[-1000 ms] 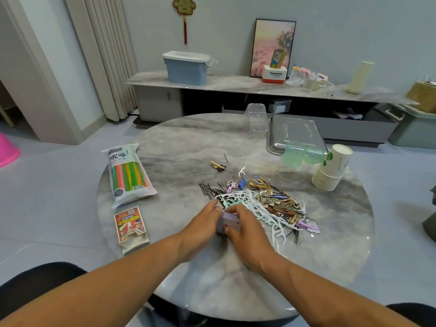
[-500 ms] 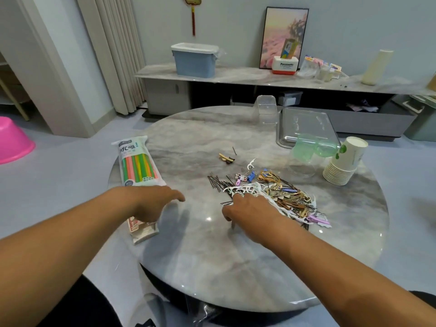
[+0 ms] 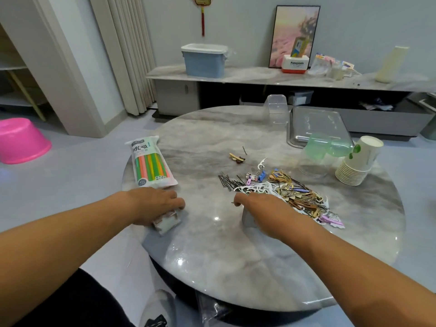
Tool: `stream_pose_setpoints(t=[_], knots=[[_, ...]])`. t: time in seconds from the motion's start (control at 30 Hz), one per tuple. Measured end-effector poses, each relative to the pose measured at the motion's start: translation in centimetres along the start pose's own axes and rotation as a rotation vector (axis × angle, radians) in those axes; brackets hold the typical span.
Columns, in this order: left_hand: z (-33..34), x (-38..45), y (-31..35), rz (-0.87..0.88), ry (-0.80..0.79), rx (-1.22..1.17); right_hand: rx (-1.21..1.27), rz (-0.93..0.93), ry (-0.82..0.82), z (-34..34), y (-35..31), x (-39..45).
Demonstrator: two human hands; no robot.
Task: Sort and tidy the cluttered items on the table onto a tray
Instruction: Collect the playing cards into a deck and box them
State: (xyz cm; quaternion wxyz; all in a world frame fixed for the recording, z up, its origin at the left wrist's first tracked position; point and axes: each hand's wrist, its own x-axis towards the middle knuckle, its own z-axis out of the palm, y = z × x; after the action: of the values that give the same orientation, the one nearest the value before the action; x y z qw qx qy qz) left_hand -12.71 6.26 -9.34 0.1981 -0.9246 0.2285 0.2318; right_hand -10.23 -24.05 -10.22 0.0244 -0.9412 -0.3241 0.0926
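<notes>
Palm-down, left hand fingers closed on small card box — right hand covering grey box, grip hidden

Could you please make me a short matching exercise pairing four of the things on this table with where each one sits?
Things:
1. straw pack
2. paper cups
3. tray
4. small box

Places:
A. under the left hand
B. far side of the table, right of the clear tub
C. left edge, beyond the left hand
D. right edge, stacked beside the green cups

Pairs: 1-C, 2-D, 3-B, 4-A
</notes>
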Motion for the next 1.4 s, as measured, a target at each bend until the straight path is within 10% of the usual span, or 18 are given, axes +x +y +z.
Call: stream_pose_setpoints(t=[0.4,0.7,1.4], knots=[[-1.8,3.3,3.5,-0.065,0.445,-1.095,0.397,0.296,0.213,0.4,1.3,1.3],[-2.9,4.3,6.6,0.071,0.552,-0.871,1.678,0.419,0.621,-6.0,1.5,0.2],[-3.5,5.9,8.3,-0.026,0.685,-0.830,1.345,0.447,0.566,-1.1,-1.1,0.8]])
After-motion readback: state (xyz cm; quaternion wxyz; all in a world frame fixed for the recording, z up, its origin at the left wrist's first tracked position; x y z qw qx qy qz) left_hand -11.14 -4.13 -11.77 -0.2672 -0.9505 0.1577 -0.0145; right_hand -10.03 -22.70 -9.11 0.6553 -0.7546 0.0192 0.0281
